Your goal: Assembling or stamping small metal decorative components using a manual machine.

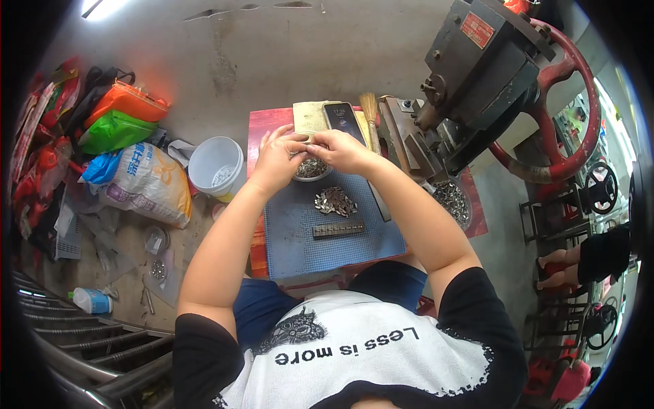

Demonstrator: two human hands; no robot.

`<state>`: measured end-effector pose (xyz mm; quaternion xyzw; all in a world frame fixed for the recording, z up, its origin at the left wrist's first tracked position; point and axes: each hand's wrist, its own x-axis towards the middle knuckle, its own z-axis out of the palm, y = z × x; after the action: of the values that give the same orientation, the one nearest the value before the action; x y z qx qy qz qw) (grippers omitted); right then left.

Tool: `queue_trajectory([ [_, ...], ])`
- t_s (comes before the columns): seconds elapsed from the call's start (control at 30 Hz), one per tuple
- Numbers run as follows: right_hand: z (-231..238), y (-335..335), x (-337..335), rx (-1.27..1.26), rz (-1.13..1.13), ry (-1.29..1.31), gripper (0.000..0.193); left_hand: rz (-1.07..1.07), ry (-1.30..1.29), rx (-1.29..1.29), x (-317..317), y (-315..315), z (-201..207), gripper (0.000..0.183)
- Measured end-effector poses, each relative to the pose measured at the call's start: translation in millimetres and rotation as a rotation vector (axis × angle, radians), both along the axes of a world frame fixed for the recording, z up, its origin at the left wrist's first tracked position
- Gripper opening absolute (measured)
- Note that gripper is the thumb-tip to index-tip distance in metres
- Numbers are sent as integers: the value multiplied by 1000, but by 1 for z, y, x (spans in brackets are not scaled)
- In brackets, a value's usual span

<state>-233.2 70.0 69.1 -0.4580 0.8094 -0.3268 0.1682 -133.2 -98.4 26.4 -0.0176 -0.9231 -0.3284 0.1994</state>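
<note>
My left hand point(274, 162) and my right hand point(337, 151) meet fingertip to fingertip above a white bowl point(313, 176) of small metal pieces. The fingers of both are pinched together; whatever is between them is too small to make out. Below the bowl, a loose pile of small shiny metal pieces point(335, 202) lies on a blue textured mat point(289, 238). Nearer to me on the mat is a short metal bar point(338, 230) with a row of notches. Beyond my right hand, a dark phone point(345, 123) rests beside a yellowish cloth point(310, 116).
A dark hand press point(477, 75) with a red handwheel point(593, 102) stands at the right, near a brush point(369, 109) and a container of metal pieces point(453, 203). On the left are a white bucket point(211, 155), stuffed bags point(139, 180) and a bottle point(92, 300). Another person point(589, 259) is at far right.
</note>
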Motion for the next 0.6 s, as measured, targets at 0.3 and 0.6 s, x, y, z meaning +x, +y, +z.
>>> queue_trajectory([
  [0.3,-7,-6,-5,-112,-178,-249,31,8,67,172,4,2,0,19],
  [0.6,-21,-10,2,-254,-306,-292,25,104,147,48,5,8,-2,17],
])
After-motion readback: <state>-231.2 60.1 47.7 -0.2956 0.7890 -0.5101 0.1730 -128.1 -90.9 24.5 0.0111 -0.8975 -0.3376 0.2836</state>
